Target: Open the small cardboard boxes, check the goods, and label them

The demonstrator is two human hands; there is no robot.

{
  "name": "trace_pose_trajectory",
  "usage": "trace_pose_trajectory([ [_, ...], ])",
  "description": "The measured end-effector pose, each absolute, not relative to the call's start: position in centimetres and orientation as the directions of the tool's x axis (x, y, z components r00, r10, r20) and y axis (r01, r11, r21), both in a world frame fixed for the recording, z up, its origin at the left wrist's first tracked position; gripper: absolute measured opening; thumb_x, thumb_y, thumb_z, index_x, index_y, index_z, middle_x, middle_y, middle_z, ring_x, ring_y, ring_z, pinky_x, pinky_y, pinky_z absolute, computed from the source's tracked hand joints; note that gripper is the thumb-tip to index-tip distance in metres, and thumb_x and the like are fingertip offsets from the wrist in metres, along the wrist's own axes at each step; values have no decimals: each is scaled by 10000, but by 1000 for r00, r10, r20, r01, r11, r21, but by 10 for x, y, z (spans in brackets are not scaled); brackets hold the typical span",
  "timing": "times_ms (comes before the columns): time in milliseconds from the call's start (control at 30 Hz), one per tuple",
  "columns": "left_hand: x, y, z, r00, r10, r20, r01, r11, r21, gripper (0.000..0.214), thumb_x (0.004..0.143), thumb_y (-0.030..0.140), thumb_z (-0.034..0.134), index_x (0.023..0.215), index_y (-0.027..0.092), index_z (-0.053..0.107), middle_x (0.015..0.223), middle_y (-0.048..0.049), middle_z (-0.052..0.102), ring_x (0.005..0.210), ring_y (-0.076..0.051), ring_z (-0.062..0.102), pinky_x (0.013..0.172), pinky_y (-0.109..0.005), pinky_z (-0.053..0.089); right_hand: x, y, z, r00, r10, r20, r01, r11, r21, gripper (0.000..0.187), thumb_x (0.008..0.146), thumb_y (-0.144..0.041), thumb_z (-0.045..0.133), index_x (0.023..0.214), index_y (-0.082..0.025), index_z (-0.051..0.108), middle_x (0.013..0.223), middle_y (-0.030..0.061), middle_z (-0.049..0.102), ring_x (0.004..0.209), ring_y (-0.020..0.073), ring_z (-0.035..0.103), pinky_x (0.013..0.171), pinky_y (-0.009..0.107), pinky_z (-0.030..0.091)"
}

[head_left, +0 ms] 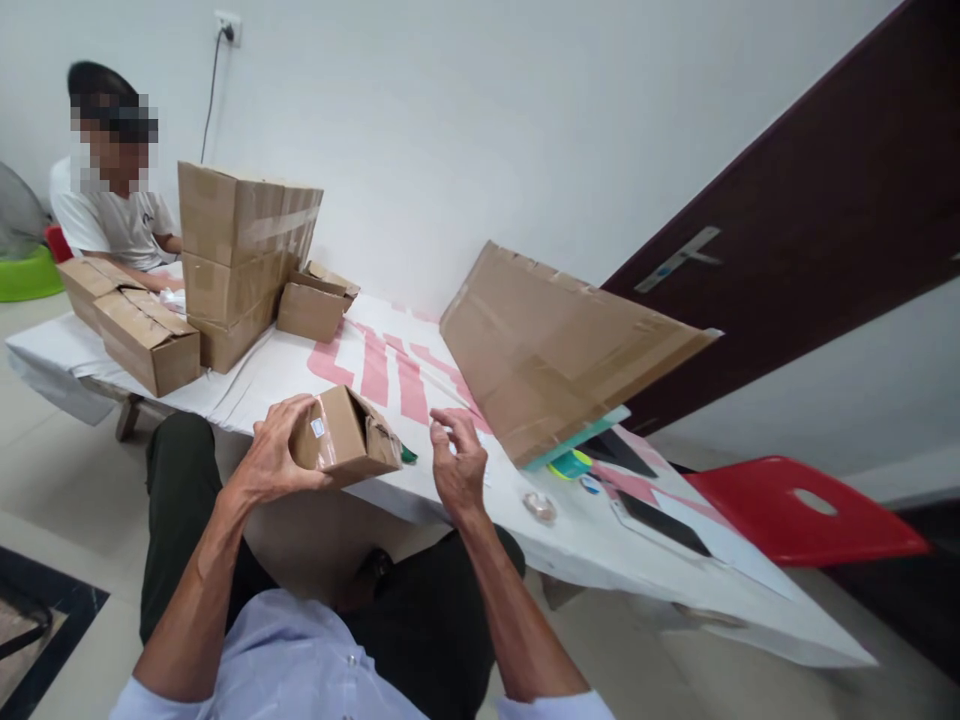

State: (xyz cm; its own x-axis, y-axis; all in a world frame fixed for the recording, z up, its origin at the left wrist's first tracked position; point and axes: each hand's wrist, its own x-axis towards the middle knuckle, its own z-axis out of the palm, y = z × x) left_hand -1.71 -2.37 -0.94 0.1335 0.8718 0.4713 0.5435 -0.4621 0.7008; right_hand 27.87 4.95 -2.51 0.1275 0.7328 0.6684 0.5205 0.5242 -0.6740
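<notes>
A small brown cardboard box (341, 435) with a small white label and clear tape sits in the grip of my left hand (274, 455), held tilted over the table's front edge. Its end toward the right has torn, crumpled flaps. My right hand (459, 465) is raised a little to the right of that end, apart from the box. Its fingers are loosely bent, with a gap between thumb and forefinger, and nothing shows in them. Behind the box, a small green object (408, 454) is partly hidden on the table.
Stacked cardboard boxes (225, 260) stand at the back left, beside two closed boxes (146, 335) and an open one (311, 308). A large cardboard sheet (555, 350) leans at right. A tape roll (540, 507), phone (664, 525) and red chair (795, 510) are right. A person (116, 220) sits far left.
</notes>
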Motion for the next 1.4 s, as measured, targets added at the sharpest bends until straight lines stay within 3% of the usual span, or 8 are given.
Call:
trace_pose_trajectory([
  [100,-13,-28,-3,140,866,481,567,-468,678,1105,588,344,988,1555,279,458,1620,-178,493,1493,-437,446,1181,-645,379,247,23,23,-210,547,810,568,743,-355,204,1016,-293,590,1111,-233,760,1116,96,723,1090,265,650,971,445,544],
  [233,-2,-27,-5,164,855,491,581,-487,653,1150,578,365,1005,1575,272,438,1661,-211,447,1520,-459,415,1144,-668,390,209,3,56,-601,426,676,551,834,-36,232,1041,-171,542,1093,-228,760,1105,107,713,1077,265,602,977,426,524],
  [367,7,-26,-8,163,851,499,594,-488,639,1168,561,384,1018,1575,267,450,1665,-222,440,1524,-475,407,1133,-672,394,199,6,62,-751,434,498,571,805,160,206,1031,-150,562,1090,-213,749,1133,111,701,1063,276,569,937,416,493],
  [500,12,-27,-8,179,850,496,596,-495,632,1147,563,379,1019,1558,225,470,1657,-230,451,1528,-467,407,1147,-653,390,202,11,62,-789,437,433,577,769,275,169,1028,-162,586,1073,-211,741,1075,105,696,1018,273,552,880,400,457],
  [700,15,-27,-9,171,853,493,605,-486,630,1135,548,372,1018,1544,238,491,1643,-222,473,1512,-470,422,1123,-647,402,203,8,62,-821,402,406,547,757,358,142,1029,-166,600,1023,-206,737,1077,104,703,1010,272,538,862,404,407],
  [1400,25,-30,-7,194,840,507,611,-508,607,1103,572,382,993,1545,238,495,1610,-200,508,1493,-459,442,1120,-605,413,204,10,56,-816,443,371,563,753,340,143,990,-115,577,1003,-181,704,995,106,678,968,279,538,860,403,413],
])
